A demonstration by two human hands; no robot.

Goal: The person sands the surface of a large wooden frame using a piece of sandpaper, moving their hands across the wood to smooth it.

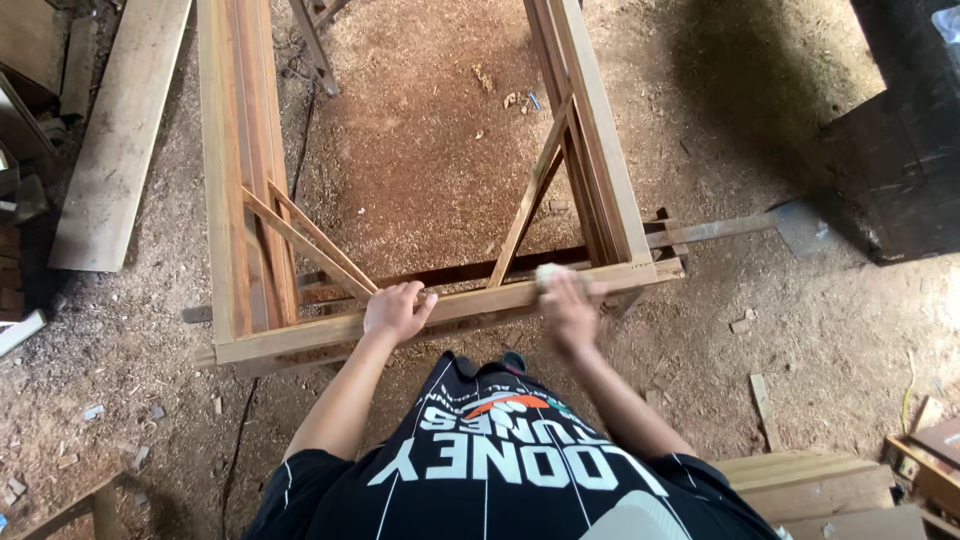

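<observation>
Head view: left hand (395, 310) grips wooden frame (240, 200); right hand (570, 310) clasps pale pad (550, 275); plank (120, 130) nearby.

A carpentry workshop. Sawdust covers the dirt floor (430, 150). A wooden frame (420, 300) stands among loose planks (120, 130) and offcuts (765, 405).

Black short-sleeved T-shirt, large white block lettering, thin white stripes, orange and teal emblem, bare forearms

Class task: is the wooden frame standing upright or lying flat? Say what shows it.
Lying flat. The frame is seen from above with dirt floor showing through it; left hand and right hand rest on its near rail.
</observation>
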